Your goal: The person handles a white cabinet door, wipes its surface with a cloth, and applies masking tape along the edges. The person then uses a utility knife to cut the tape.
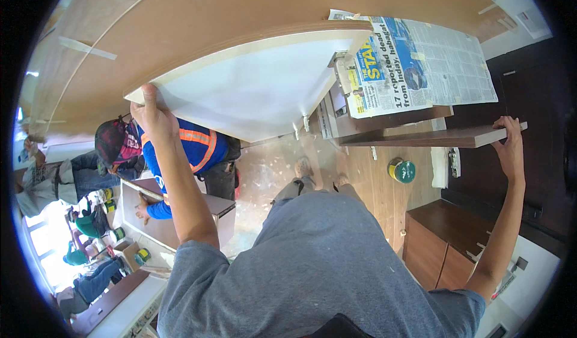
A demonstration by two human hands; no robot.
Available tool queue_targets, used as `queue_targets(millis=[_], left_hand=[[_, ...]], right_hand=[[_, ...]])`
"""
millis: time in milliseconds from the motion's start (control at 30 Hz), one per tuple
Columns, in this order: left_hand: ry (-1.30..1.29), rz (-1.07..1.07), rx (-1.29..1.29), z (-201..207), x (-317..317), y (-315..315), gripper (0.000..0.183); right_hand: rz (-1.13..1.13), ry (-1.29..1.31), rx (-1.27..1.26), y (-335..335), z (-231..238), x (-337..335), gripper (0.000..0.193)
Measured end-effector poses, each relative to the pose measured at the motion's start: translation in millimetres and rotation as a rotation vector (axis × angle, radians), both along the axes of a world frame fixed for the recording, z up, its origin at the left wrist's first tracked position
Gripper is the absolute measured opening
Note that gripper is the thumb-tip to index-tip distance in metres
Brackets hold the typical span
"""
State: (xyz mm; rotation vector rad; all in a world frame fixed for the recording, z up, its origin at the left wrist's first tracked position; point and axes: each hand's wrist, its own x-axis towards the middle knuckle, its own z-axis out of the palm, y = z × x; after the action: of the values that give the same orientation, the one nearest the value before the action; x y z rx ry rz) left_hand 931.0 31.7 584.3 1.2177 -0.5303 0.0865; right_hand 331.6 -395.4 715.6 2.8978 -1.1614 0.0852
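We hold a large white panel (252,85) up overhead, and as far as the view shows it is lifted but not yet set anywhere: nothing fastens it, and both arms are at full stretch. Our left hand (151,111) grips the panel's near left corner, fingers wrapped over the edge and thumb beneath. Our right hand (509,146) is well apart from it, curled around the end of a dark brown shelf board (433,137) that juts out from the right; whether that hand carries weight or only steadies us, we cannot tell.

The panel is flat and smooth, matt white on its face with a pale raw edge, its corner squared. Above it runs a broad sheet of tan fibreboard (198,19), dull and even. A newspaper (415,61) is taped over the far right end of the panel, crinkled and thin.

Below, a person in a blue shirt with an orange vest (192,149) bends over a grey-brown cabinet box (180,218). A green tin (401,170) stands on the wooden floor (372,188), near a dark wooden cabinet (439,242).
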Motion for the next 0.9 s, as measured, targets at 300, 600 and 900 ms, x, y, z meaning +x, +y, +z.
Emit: queue_targets(millis=[300, 600, 900], left_hand=[[0.060, -0.076, -0.055, -14.5, 88.1, 14.4, 0.051], [0.106, 0.027, -0.090, -29.6, 144.3, 6.8, 0.057], [0.048, 0.221, 0.051, -21.3, 152.6, -28.9, 0.054]], right_hand=[[-0.021, -0.032, -0.016, 0.3, 0.0, 6.5, 0.037], [-0.066, -0.039, 0.003, 3.1, 1.7, 11.6, 0.037], [-0.074, -0.026, 0.001, 6.6, 5.5, 13.3, 0.039]])
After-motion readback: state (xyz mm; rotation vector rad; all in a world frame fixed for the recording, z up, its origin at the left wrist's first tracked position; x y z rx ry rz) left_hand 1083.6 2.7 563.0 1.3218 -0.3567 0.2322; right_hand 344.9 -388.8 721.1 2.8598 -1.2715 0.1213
